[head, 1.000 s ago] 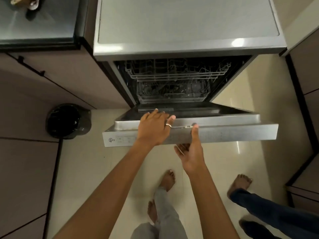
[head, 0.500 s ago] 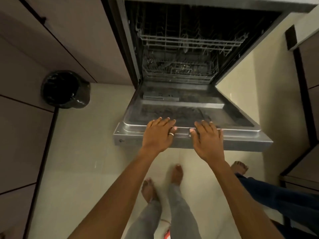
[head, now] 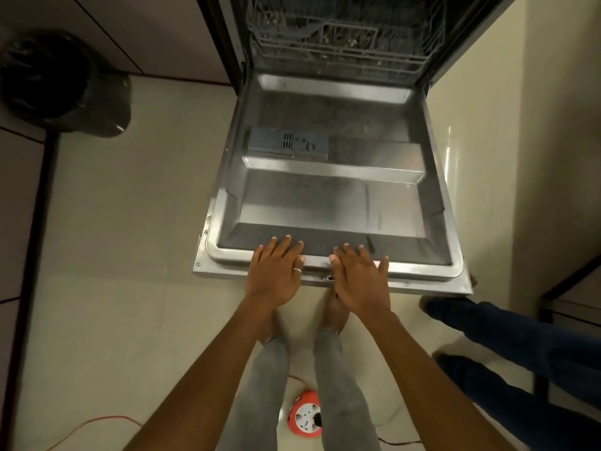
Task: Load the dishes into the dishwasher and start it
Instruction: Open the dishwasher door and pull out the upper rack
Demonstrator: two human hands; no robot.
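Observation:
The dishwasher door [head: 331,203] lies flat and fully down, steel inner panel facing up, with a grey detergent compartment [head: 287,144] on it. Behind it the lower wire rack [head: 344,40] sits inside the tub; I see no dishes in it. My left hand [head: 276,275], wearing a ring, rests palm down on the door's near edge with fingers spread. My right hand [head: 361,279] lies flat beside it on the same edge. Neither hand holds anything.
A black-lined bin [head: 61,79] stands on the floor to the left. An orange cable reel [head: 305,418] with its cord lies behind my feet. Another person's legs in dark trousers [head: 520,346] stand at the right. A cabinet wall [head: 559,157] flanks the door's right side.
The door has swung from half open down to flat, with both hands following on its top edge. My right hand turned from gripping under the edge to lying flat on it.

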